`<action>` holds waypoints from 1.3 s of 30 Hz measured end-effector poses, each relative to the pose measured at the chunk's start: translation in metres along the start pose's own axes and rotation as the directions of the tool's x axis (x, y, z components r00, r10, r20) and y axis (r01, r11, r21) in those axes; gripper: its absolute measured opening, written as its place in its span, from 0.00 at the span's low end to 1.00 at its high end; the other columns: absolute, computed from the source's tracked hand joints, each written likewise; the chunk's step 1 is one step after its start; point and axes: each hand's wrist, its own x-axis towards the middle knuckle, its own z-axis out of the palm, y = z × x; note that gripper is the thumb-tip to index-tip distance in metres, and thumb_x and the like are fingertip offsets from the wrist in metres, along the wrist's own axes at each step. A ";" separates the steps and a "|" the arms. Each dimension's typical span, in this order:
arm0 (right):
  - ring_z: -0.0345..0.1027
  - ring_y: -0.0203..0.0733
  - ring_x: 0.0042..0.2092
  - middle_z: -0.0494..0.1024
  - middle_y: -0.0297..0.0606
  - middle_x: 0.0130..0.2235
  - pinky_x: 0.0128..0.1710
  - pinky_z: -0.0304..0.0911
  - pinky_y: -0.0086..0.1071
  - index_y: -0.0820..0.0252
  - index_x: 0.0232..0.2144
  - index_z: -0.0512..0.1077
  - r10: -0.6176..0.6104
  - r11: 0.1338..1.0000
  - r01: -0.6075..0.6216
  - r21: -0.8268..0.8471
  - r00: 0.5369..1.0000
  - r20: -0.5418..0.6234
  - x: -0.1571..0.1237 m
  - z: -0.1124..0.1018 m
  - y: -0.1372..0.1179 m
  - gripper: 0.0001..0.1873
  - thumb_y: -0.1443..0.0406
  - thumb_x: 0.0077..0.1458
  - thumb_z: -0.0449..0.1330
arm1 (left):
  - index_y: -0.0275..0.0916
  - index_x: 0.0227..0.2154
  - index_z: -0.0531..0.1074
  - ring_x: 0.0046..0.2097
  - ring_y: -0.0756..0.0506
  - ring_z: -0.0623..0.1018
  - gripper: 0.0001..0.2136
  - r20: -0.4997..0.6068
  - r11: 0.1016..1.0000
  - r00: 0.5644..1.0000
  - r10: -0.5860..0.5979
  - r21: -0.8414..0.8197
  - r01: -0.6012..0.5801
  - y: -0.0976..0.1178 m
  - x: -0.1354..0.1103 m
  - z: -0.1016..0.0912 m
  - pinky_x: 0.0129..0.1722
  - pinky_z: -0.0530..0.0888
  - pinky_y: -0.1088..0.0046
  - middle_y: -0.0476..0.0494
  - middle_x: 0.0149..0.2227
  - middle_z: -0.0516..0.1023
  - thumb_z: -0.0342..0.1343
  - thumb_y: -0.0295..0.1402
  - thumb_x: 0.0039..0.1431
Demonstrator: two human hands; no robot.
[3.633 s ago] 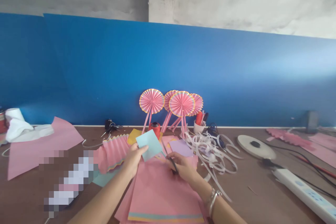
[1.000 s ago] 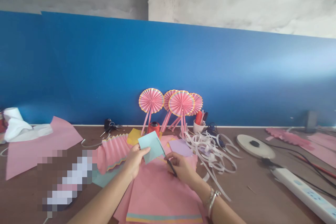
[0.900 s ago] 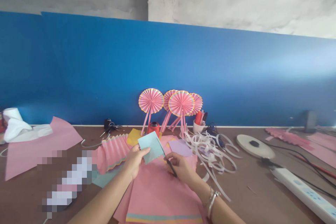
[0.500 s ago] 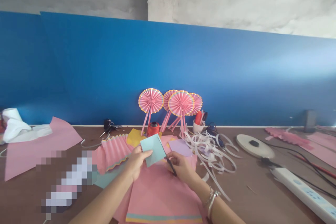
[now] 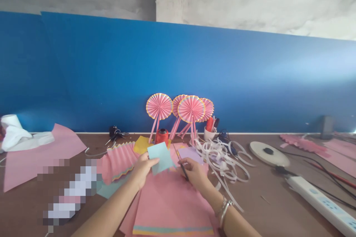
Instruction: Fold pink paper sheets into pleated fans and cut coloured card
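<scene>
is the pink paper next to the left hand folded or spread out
Folded: the pink paper sits in tight accordion pleats with a zigzag edge, just beside the left hand.

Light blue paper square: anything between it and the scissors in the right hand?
Nothing visible. The left hand holds the light blue paper square right beside the scissors in the right hand.

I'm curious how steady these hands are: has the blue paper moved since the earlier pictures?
Yes: the blue paper now sits slightly lower and further right, judged against the red spool.
</scene>
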 end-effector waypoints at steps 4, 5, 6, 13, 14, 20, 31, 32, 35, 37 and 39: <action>0.55 0.33 0.19 0.60 0.22 0.16 0.20 0.48 0.25 0.58 0.33 0.65 -0.030 0.962 -0.025 -0.273 0.980 -0.195 0.002 -0.014 -0.002 0.11 0.65 0.45 0.59 | 0.35 0.44 0.66 0.38 0.41 0.79 0.18 -0.192 0.949 0.967 0.166 0.298 -0.103 -0.001 0.016 -0.022 0.37 0.74 0.65 0.40 0.37 0.78 0.50 0.25 0.47; 0.56 0.33 0.20 0.61 0.23 0.16 0.21 0.48 0.26 0.58 0.33 0.65 -0.074 0.928 -0.018 -0.372 0.970 -0.230 0.002 -0.018 -0.001 0.09 0.67 0.45 0.58 | 0.36 0.45 0.64 0.40 0.41 0.78 0.20 -0.210 0.934 0.959 0.189 0.340 -0.109 -0.002 0.019 -0.026 0.39 0.73 0.64 0.40 0.39 0.78 0.50 0.23 0.46; 0.57 0.34 0.21 0.63 0.24 0.17 0.23 0.48 0.26 0.59 0.33 0.65 -0.119 0.886 -0.012 -0.464 0.961 -0.251 0.002 -0.022 -0.001 0.09 0.69 0.45 0.58 | 0.37 0.46 0.64 0.42 0.40 0.77 0.21 -0.223 0.915 0.951 0.212 0.386 -0.114 -0.004 0.022 -0.030 0.42 0.72 0.62 0.39 0.41 0.77 0.50 0.22 0.45; 0.67 0.42 0.32 0.76 0.39 0.31 0.31 0.51 0.28 0.61 0.37 0.69 -0.221 0.681 -0.026 -0.732 0.945 -0.240 0.004 -0.038 0.005 0.10 0.68 0.49 0.55 | 0.34 0.48 0.65 0.59 0.34 0.61 0.26 -0.194 0.654 0.854 0.483 0.728 -0.205 -0.014 0.019 -0.034 0.56 0.58 0.52 0.33 0.53 0.67 0.48 0.14 0.43; 0.67 0.42 0.33 0.76 0.40 0.33 0.31 0.51 0.29 0.61 0.38 0.69 -0.224 0.670 -0.027 -0.742 0.946 -0.237 0.005 -0.038 0.006 0.11 0.68 0.49 0.55 | 0.34 0.48 0.66 0.59 0.35 0.61 0.26 -0.133 0.551 0.822 0.554 0.798 -0.243 -0.014 0.017 -0.031 0.56 0.58 0.52 0.34 0.53 0.67 0.47 0.14 0.43; 0.67 0.42 0.36 0.75 0.42 0.36 0.34 0.53 0.28 0.61 0.35 0.72 -0.248 0.625 -0.026 -0.780 0.941 -0.230 0.010 -0.040 0.013 0.10 0.68 0.47 0.57 | 0.39 0.34 0.73 0.43 0.42 0.72 0.13 0.400 0.300 0.781 0.480 0.762 -0.574 -0.010 0.002 -0.009 0.45 0.68 0.63 0.43 0.37 0.76 0.48 0.19 0.51; 0.67 0.40 0.30 0.77 0.38 0.28 0.27 0.49 0.28 0.58 0.29 0.74 -0.119 0.684 -0.138 -0.716 0.948 -0.297 0.012 -0.046 0.008 0.05 0.65 0.48 0.59 | 0.39 0.33 0.74 0.42 0.43 0.71 0.08 0.498 0.179 0.801 0.333 0.801 -0.572 0.000 -0.003 0.018 0.42 0.66 0.68 0.44 0.35 0.76 0.50 0.25 0.57; 0.68 0.40 0.30 0.77 0.38 0.28 0.27 0.49 0.28 0.58 0.30 0.73 -0.123 0.685 -0.137 -0.715 0.946 -0.299 0.011 -0.045 0.008 0.05 0.65 0.48 0.59 | 0.39 0.32 0.75 0.43 0.43 0.71 0.08 0.509 0.108 0.805 0.306 0.821 -0.560 0.002 0.001 0.023 0.41 0.66 0.67 0.43 0.35 0.76 0.50 0.26 0.58; 0.68 0.41 0.31 0.77 0.37 0.28 0.27 0.49 0.27 0.58 0.31 0.73 -0.111 0.697 -0.145 -0.703 0.946 -0.305 0.010 -0.044 0.008 0.06 0.66 0.48 0.59 | 0.38 0.32 0.76 0.45 0.40 0.70 0.08 0.534 0.020 0.799 0.276 0.828 -0.560 0.006 0.019 0.044 0.43 0.65 0.63 0.39 0.36 0.76 0.51 0.30 0.58; 0.69 0.41 0.31 0.77 0.38 0.28 0.28 0.50 0.27 0.59 0.31 0.73 -0.112 0.697 -0.139 -0.704 0.948 -0.298 0.010 -0.044 0.007 0.06 0.66 0.48 0.58 | 0.37 0.34 0.76 0.47 0.38 0.69 0.08 0.533 -0.016 0.804 0.262 0.836 -0.549 0.006 0.034 0.059 0.45 0.64 0.61 0.37 0.37 0.76 0.53 0.31 0.57; 0.69 0.41 0.32 0.77 0.39 0.29 0.28 0.51 0.27 0.59 0.31 0.73 -0.129 0.694 -0.122 -0.709 0.948 -0.290 0.009 -0.043 0.007 0.06 0.66 0.48 0.58 | 0.37 0.33 0.77 0.49 0.37 0.69 0.08 0.523 -0.047 0.817 0.243 0.848 -0.528 0.004 0.048 0.072 0.46 0.64 0.59 0.36 0.37 0.77 0.53 0.30 0.56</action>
